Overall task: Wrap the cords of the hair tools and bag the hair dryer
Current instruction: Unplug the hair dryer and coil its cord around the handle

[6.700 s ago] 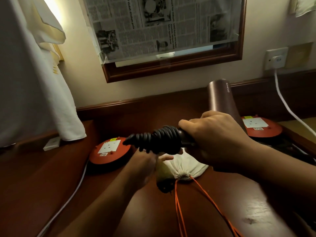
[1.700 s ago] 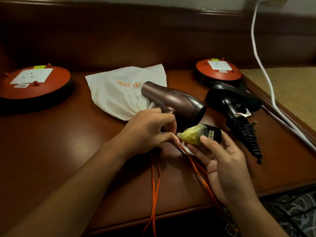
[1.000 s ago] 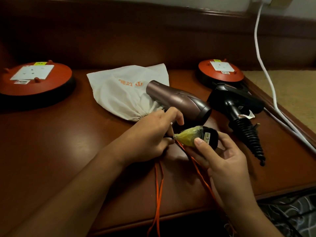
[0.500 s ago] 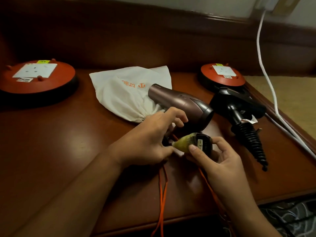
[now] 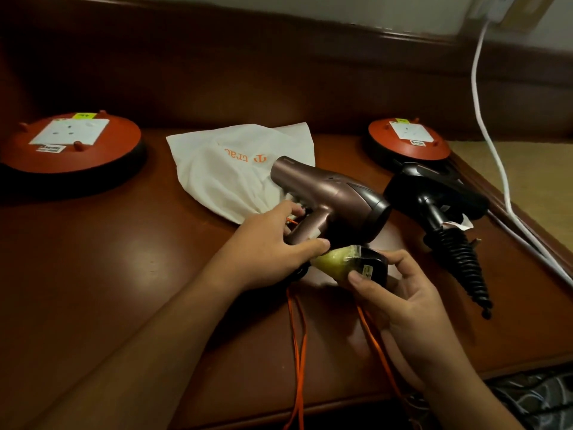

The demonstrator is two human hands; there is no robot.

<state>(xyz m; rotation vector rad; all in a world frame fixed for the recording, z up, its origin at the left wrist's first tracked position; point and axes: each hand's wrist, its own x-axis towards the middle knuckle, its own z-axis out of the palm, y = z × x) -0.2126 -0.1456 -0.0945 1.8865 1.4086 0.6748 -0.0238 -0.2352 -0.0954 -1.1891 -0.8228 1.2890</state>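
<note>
A bronze hair dryer (image 5: 331, 193) lies on the wooden table (image 5: 93, 274), its barrel partly over a white drawstring bag (image 5: 229, 172) with orange lettering. My left hand (image 5: 266, 246) grips the dryer's handle. My right hand (image 5: 400, 293) pinches the dryer's black plug (image 5: 369, 268), whose end is wrapped in yellowish plastic. Orange drawstrings (image 5: 299, 352) run from the bag toward the table's front edge. A black hair dryer (image 5: 434, 193) lies to the right, with its cord wound in tight coils (image 5: 459, 262) round the handle.
Two round red socket bases stand on the table, one at the far left (image 5: 71, 147), one at the back right (image 5: 409, 138). A white cable (image 5: 483, 125) drops from a wall socket (image 5: 493, 4) along the table's right edge. A dark wooden backboard runs behind.
My left hand has shifted from beside the plug onto the bronze dryer's handle. My right hand keeps the plug and has drifted slightly lower. Much earlier, I held the black dryer with its wound cord.
</note>
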